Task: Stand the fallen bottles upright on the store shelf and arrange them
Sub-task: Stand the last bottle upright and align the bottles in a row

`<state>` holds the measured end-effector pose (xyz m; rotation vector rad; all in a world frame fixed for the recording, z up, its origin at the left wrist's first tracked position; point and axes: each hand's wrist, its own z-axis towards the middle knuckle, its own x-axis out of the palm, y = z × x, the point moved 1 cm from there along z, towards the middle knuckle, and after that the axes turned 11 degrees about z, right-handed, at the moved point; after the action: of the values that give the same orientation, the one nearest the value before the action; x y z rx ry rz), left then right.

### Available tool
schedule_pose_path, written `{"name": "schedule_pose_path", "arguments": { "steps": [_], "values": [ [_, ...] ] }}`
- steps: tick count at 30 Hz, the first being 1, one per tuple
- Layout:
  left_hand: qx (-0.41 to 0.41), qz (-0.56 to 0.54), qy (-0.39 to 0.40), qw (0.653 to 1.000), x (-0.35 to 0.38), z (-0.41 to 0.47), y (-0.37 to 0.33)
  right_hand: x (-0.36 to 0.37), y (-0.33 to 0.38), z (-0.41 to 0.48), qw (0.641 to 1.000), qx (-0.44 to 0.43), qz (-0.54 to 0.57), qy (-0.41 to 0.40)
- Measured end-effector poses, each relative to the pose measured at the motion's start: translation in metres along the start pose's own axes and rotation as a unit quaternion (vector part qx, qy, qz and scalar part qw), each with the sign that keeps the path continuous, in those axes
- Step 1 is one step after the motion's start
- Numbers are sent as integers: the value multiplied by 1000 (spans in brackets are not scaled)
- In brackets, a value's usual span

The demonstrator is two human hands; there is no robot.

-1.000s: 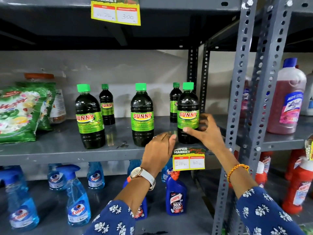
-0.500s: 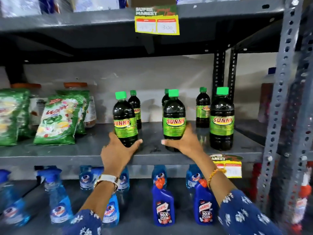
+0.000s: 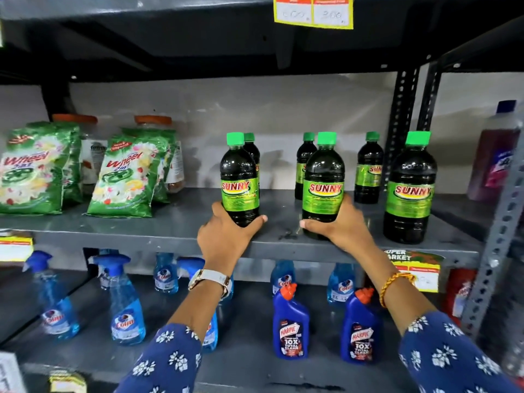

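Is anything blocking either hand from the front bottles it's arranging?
Nothing visible. The left hand already wraps the left front bottle, and the right hand wraps the middle front bottle. Both stand upright on the shelf.

Dark green-capped plastic bottles [image 3: 323, 182] carry green labels reading "SUNNY". Green detergent pouches [image 3: 129, 177] read "Wheel". Blue spray bottles [image 3: 126, 313] read "Colin". Dark blue cleaner bottles [image 3: 289, 330] read "HARPIC 10X TOTAL CLEAN".

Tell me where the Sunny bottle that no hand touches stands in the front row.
In the head view, the free Sunny bottle stands upright at the row's right end, near the perforated post.
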<state>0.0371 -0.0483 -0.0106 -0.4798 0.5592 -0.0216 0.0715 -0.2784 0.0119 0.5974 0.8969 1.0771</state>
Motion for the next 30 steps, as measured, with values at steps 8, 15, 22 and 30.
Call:
{"name": "schedule_pose_path", "arguments": {
  "steps": [8, 15, 22, 30],
  "values": [
    [-11, 6, 8, 1000, -3, -1, -5, -1, 0, -2, 1000, -2, 7, -12],
    [-19, -10, 45, 999, -9, -4, -8, -10, 14, -19, 995, 4, 100, -19],
    [143, -188, -112, 965, -25, -26, -49, -94, 3, -40, 903, -248, 94, -339],
    [93, 24, 129, 987, 10, -47, -122, -139, -40, -4, 989, 39, 134, 39]
  ]
}}
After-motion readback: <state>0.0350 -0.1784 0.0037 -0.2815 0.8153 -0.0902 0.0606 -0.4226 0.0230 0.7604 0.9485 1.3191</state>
